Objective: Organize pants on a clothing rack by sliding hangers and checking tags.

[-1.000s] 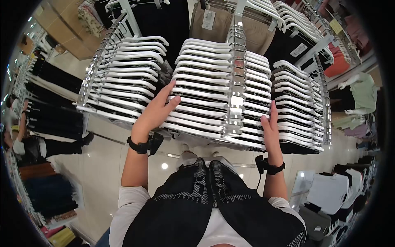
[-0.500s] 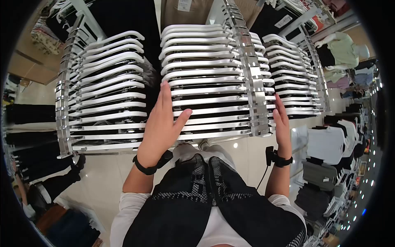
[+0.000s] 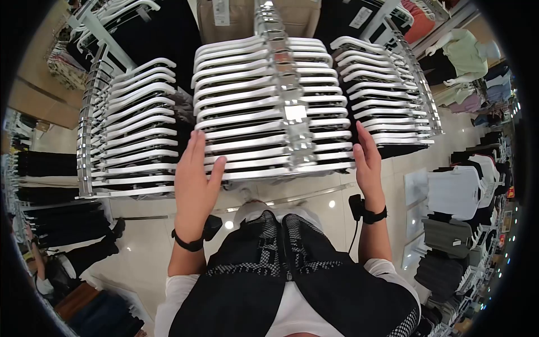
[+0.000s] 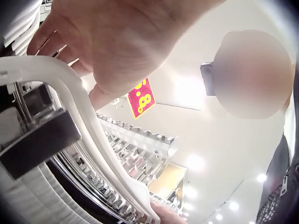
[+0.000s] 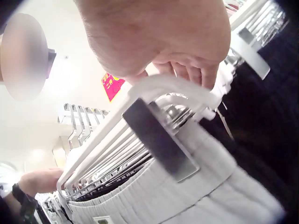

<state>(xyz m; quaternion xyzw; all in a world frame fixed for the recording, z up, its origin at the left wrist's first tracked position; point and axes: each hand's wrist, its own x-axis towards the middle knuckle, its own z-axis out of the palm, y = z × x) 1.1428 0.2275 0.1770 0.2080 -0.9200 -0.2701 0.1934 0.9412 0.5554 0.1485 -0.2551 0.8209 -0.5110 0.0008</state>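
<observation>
In the head view, a dense middle row of white clip hangers (image 3: 238, 105) hangs from a chrome rail (image 3: 295, 112). My left hand (image 3: 195, 185) lies along the row's left ends, fingers straight and thumb apart. At the opposite ends stands my right hand (image 3: 368, 163), fingers extended forward and thumb raised. The left wrist view has the left palm (image 4: 126, 51) close over the curved end of the front hanger (image 4: 96, 123). In the right wrist view, fingers reach past the hanger's end above a grey clip (image 5: 161, 140), which grips pale trousers (image 5: 201, 172) with an elastic waist.
Similar hanger rows flank the middle one, a left row (image 3: 140, 121) and a right row (image 3: 384, 92). Beige trousers (image 3: 247, 19) hang behind. A mannequin in a pale green top (image 3: 463, 53) stands far right, above racks with white tops (image 3: 455, 191). Tiled floor (image 3: 143, 238) lies below.
The head view has shifted, carrying the racks leftward since half a second ago. My left hand has slid toward the front of the middle row. My right hand stays beside its right ends.
</observation>
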